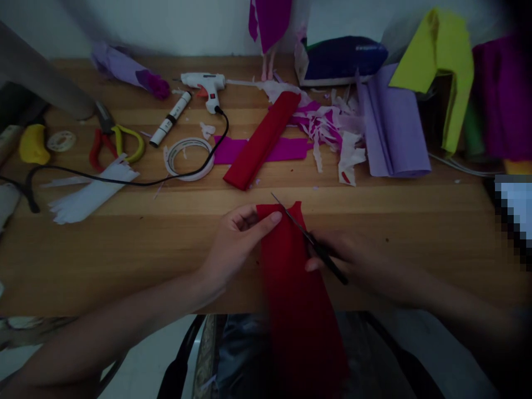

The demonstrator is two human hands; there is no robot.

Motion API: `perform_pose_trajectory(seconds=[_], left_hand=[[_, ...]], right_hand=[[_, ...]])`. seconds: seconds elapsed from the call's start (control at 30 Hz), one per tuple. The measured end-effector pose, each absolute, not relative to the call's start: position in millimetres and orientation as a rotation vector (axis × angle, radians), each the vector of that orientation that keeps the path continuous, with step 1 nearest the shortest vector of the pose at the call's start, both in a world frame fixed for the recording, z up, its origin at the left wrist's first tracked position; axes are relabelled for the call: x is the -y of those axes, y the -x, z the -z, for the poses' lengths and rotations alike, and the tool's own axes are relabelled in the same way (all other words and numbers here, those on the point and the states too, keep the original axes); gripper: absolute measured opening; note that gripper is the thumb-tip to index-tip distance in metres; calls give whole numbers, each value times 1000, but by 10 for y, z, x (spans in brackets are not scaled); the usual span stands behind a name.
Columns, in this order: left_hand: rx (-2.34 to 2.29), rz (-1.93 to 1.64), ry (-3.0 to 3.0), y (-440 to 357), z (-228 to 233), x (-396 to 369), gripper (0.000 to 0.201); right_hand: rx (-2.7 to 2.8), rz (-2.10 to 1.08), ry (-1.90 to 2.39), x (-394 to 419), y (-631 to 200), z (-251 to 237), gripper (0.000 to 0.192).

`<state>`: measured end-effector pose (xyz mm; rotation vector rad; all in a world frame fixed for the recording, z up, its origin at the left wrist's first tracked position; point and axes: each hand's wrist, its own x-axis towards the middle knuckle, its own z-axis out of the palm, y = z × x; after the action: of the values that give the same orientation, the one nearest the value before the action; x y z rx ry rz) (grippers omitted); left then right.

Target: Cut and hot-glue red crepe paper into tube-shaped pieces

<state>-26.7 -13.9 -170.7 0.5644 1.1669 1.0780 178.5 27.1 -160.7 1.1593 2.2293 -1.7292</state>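
My left hand (pixel 233 244) pinches the red paper (pixel 291 277) flat; my right hand (pixel 353 260) grips scissors (pixel 307 238) above it. I should snip slowly.

- Hands: two, a left hand (pixel 233 244) and a right hand (pixel 353 257), lower centre of the frame.
- Scissors (pixel 310 238): one pair, centre.
- Red crepe paper: two pieces, a sheet (pixel 291 277) at lower centre and a folded roll (pixel 261 141) above it.
- Glue gun (pixel 205 86): one, upper centre-left.
- Marker (pixel 170 119): one, beside the glue gun.
- Tape rolls: two, a large ring (pixel 189 158) at centre-left and a small one (pixel 61 141) at far left.
- Pliers (pixel 114 141): one pair, left.
- Lilac folded paper (pixel 393 130): one, upper right.
- Desk (pixel 124 249): one.
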Motion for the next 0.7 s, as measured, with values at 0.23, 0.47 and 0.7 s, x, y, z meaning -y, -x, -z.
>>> perform_pose_trajectory(seconds=[0.23, 0.47, 0.7], left_hand=[[-1149, -1074, -578, 275, 1719, 129, 18], [-1175, -1054, -547, 287, 1739, 109, 20], [-1151, -1034, -557, 289, 1768, 105, 19]], right_hand=[[-2061, 1943, -1167, -284, -1757, 1523, 40], [-2013, 1860, -1266, -292, -1707, 1444, 48], [-2129, 1709, -1308, -300, -1679, 1466, 54]])
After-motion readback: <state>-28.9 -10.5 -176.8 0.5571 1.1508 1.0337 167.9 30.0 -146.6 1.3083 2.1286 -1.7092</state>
